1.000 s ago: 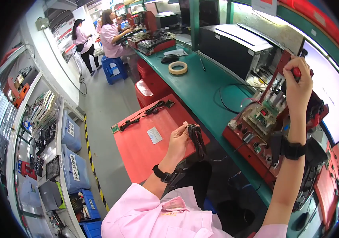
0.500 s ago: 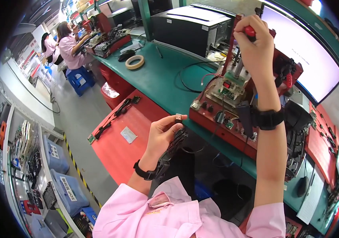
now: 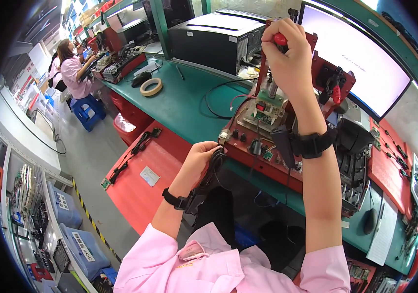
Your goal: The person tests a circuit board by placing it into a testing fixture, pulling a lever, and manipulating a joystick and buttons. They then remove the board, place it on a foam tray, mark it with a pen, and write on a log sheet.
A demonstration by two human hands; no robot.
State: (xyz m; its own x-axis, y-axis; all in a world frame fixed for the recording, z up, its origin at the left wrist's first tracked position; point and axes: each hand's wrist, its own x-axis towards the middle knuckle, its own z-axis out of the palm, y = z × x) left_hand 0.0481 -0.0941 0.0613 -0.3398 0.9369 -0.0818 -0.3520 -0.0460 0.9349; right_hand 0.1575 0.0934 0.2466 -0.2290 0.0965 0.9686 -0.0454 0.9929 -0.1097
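Note:
My left hand (image 3: 199,160) pinches the USB plug end of a black cable (image 3: 214,168), whose coiled length hangs under the fingers. The plug is at the small USB socket (image 3: 225,135) on the front left corner of a red test fixture (image 3: 280,167); how far in it sits, I cannot tell. My right hand (image 3: 289,58) is closed round the red knob (image 3: 280,39) of the fixture's upright lever. Below it, a small green circuit board (image 3: 264,117) lies under the press. A second red-handled clamp (image 3: 336,94) stands to the right of my wrist.
A lit monitor (image 3: 358,58) stands behind the fixture. On the green bench (image 3: 184,100) are a tape roll (image 3: 151,87) and a black mouse (image 3: 141,79). At left, a red board (image 3: 135,198) carries a cable with small circuit boards (image 3: 133,157). Two people (image 3: 74,71) sit farther off.
My left hand has brought the USB plug up to the socket on the fixture's corner. My right hand stays on the red knob. The whole view has shifted slightly; the monitor's text is now sharper.

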